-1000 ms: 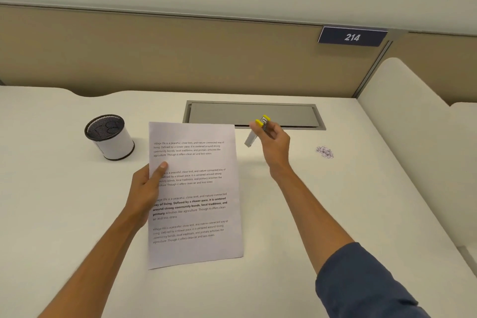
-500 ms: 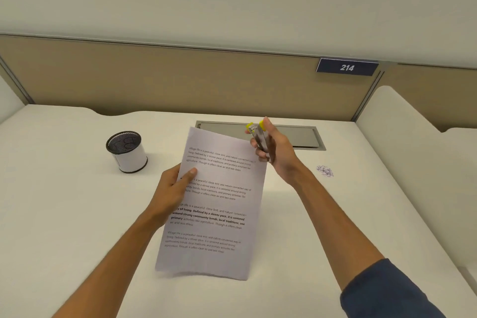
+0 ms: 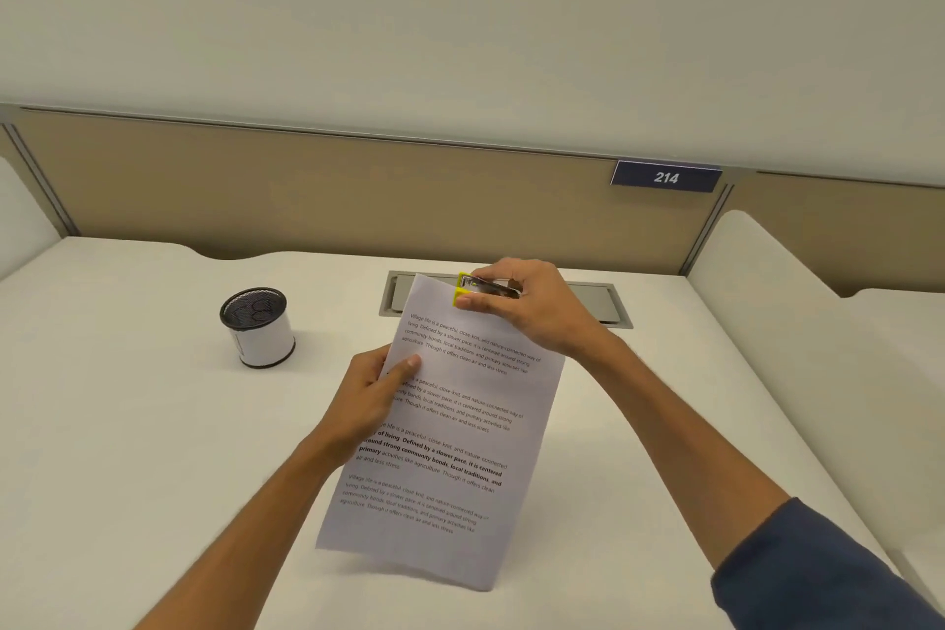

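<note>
The paper [image 3: 460, 430] is held up off the desk [image 3: 153, 450] and tilted. It is gripped at its near side edge by the left hand [image 3: 365, 399], with the thumb pressed on the printed face and the fingers curled behind. Whether one sheet or several are held cannot be told.

A small stapler [image 3: 478, 289] is pinched in the right hand [image 3: 532, 310], with the thumb underneath and the fingers curled over the top. Its yellow mouth is set at the top edge of the paper, beyond the left hand. How far the edge has entered the mouth cannot be made out.

Several faults are to be feared from here:
- The paper is supported at one side only, so it may be bent or pushed out of the mouth when the stapler is squeezed.
- The corner is hidden under the right hand, so the staple may be driven away from it.
- If several sheets are held, a fanned back sheet may be missed.
- The little stapler may be twisted in so light a pinch and the staple bent.

A mesh pen cup [image 3: 258, 327] stands well to the left of the left hand. A grey cable hatch [image 3: 608, 302] lies just behind the right hand.
</note>
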`<action>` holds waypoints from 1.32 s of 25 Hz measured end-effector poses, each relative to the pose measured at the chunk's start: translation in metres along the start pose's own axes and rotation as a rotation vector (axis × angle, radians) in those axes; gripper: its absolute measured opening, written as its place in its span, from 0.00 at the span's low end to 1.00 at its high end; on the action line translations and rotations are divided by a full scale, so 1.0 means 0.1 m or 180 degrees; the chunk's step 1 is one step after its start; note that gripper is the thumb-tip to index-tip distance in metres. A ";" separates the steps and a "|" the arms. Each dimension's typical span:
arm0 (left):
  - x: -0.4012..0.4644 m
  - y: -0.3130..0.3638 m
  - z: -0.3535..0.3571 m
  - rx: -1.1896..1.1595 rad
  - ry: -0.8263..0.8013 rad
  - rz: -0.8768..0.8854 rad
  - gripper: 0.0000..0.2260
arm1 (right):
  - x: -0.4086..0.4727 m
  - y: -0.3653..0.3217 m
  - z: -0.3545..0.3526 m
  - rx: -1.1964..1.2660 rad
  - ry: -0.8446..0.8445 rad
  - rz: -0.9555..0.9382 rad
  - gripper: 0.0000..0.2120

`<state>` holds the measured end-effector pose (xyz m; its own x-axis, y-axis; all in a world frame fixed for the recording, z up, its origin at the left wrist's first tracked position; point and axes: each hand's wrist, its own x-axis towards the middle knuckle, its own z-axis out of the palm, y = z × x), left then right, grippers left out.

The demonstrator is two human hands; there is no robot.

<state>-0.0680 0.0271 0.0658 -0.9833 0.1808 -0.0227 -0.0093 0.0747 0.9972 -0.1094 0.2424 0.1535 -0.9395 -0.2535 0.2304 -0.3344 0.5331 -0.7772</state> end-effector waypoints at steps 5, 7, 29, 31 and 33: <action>-0.07 0.03 0.05 0.0021 -0.0046 0.0006 0.10 | 0.04 -0.14 -0.05 -0.1186 -0.0225 -0.0376 0.25; -0.10 0.03 0.05 0.0001 -0.0090 0.0020 0.10 | 0.05 -0.18 -0.06 -0.1452 -0.0281 -0.0464 0.25; -0.09 0.14 0.13 0.0225 -0.0085 0.0195 0.10 | 0.18 -0.30 -0.04 -0.0747 -0.0665 -0.0636 0.15; -0.09 0.13 0.14 0.0238 -0.0080 0.0187 0.09 | 0.16 -0.30 -0.04 -0.0693 -0.0639 -0.0655 0.14; -0.09 0.13 0.16 0.0215 -0.0106 0.0203 0.09 | 0.15 -0.29 -0.04 -0.0673 -0.0524 -0.0653 0.13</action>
<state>-0.0563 0.0418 0.0780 -0.9748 0.2199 0.0371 0.0665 0.1277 0.9896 -0.1144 0.2261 0.1814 -0.8322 -0.4906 0.2583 -0.5394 0.6087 -0.5818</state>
